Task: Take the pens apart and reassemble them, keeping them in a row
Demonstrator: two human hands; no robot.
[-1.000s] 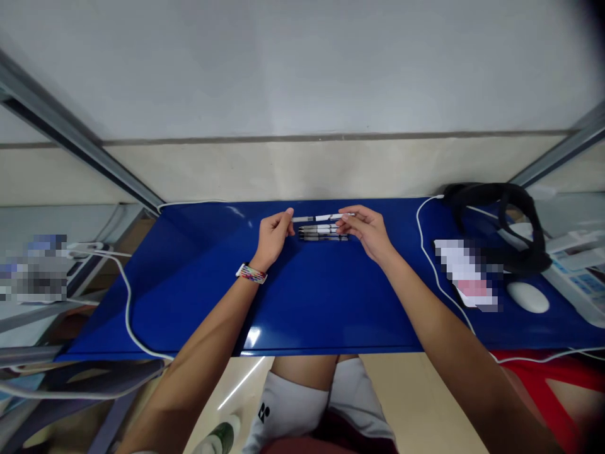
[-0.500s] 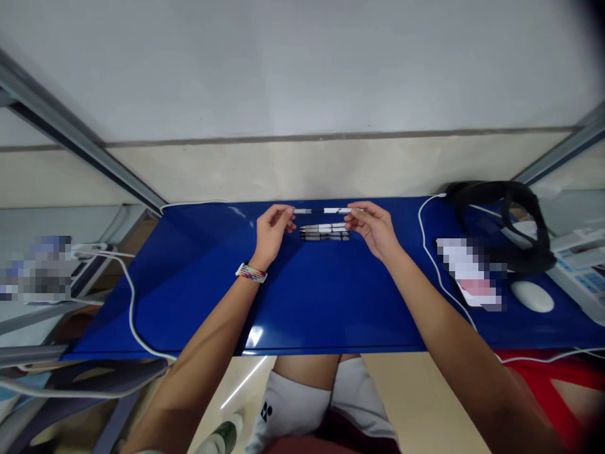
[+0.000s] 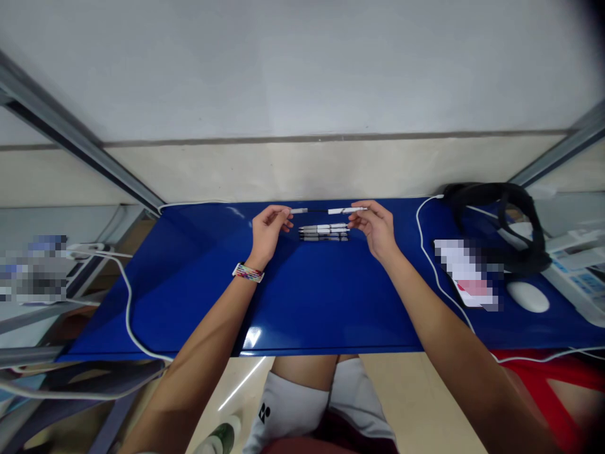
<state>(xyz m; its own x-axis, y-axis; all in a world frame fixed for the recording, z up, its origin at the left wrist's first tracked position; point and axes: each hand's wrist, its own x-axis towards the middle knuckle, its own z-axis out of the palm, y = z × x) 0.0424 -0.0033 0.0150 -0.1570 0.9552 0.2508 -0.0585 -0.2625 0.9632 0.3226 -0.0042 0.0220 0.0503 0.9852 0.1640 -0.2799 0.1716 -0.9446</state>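
My left hand (image 3: 268, 234) pinches the grey front section (image 3: 299, 211) of a pen near the back of the blue table. From it a thin dark refill (image 3: 317, 210) reaches right toward the white pen barrel (image 3: 338, 211). My right hand (image 3: 377, 231) grips that barrel between thumb and fingers. Whether the refill's end is still inside the barrel, I cannot tell. Just below the two parts, several white and dark pens (image 3: 324, 232) lie side by side on the table, close to my right fingertips.
The blue table (image 3: 302, 296) meets a pale wall behind. On the right are a phone (image 3: 466, 274), a white mouse (image 3: 528, 297), a black headset-like strap (image 3: 529, 221) and a white cable (image 3: 428, 252). Another white cable (image 3: 127, 302) crosses the left side.
My hands have drawn slightly apart. The pen's front section and barrel are farther from each other, and more of the dark refill shows between them.
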